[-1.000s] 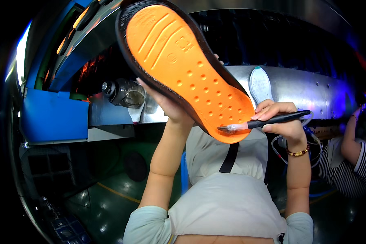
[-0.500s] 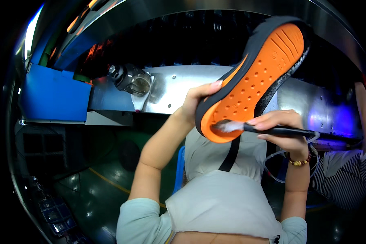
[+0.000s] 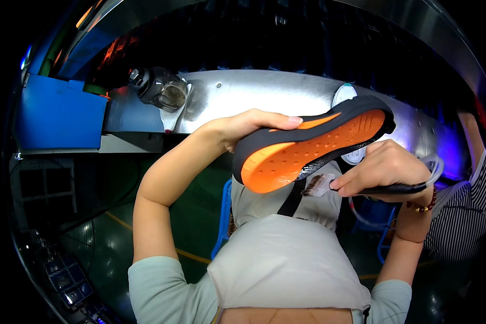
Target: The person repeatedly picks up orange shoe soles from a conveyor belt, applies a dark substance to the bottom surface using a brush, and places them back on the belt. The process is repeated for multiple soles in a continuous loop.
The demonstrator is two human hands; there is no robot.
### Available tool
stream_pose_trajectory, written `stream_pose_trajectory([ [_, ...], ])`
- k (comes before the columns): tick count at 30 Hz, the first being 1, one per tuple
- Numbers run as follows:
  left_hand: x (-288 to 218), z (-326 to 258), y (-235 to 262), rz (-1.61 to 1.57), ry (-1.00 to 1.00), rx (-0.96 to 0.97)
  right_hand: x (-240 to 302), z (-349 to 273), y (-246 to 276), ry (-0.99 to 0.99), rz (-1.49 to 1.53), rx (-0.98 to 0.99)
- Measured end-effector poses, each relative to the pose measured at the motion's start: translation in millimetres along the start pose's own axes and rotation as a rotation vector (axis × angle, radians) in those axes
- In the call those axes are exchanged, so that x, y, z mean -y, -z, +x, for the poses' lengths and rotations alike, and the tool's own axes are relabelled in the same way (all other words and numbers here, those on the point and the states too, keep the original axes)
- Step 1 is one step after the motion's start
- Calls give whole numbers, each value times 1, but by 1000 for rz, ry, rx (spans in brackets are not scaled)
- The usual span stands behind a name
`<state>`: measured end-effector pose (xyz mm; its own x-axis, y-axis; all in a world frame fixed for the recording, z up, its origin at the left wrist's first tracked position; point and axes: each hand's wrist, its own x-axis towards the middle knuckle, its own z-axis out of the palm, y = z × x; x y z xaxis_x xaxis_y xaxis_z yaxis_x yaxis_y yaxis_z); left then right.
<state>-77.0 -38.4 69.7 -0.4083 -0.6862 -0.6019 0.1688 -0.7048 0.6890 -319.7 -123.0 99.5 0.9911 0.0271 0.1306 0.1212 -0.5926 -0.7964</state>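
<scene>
In front of me a black and orange shoe sole (image 3: 313,143) is held up at a tilt, its orange dotted face toward me. My left hand (image 3: 248,128) is closed around its upper left side, thumb along the black edge. My right hand (image 3: 386,170) grips a black-handled brush (image 3: 318,184) with a thin clear tube running from its back end. The brush's dark, white-based bristles are just below the sole's lower edge, apart from it. A wet-looking shine shows along that edge near the middle.
Behind the sole runs a metal ledge (image 3: 248,97). On it a dark clear bottle (image 3: 164,92) lies on a white cloth, and a white round container (image 3: 344,94) stands partly hidden by the sole. A blue box (image 3: 62,113) is at left; another person's striped clothing (image 3: 461,221) at right.
The sole has been lowered and turned from steep to nearly level. My right hand has taken the brush off the orange face to below the lower edge. The white container has come into view.
</scene>
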Motion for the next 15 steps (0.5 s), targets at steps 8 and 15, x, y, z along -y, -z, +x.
stream_pose_trajectory([
  [8,7,-8,12,34,62,-37,-11,-13,-3,-17,35,-99],
  [15,15,-26,30,-37,-6,-163,-24,-30,-16,-57,86,-248],
])
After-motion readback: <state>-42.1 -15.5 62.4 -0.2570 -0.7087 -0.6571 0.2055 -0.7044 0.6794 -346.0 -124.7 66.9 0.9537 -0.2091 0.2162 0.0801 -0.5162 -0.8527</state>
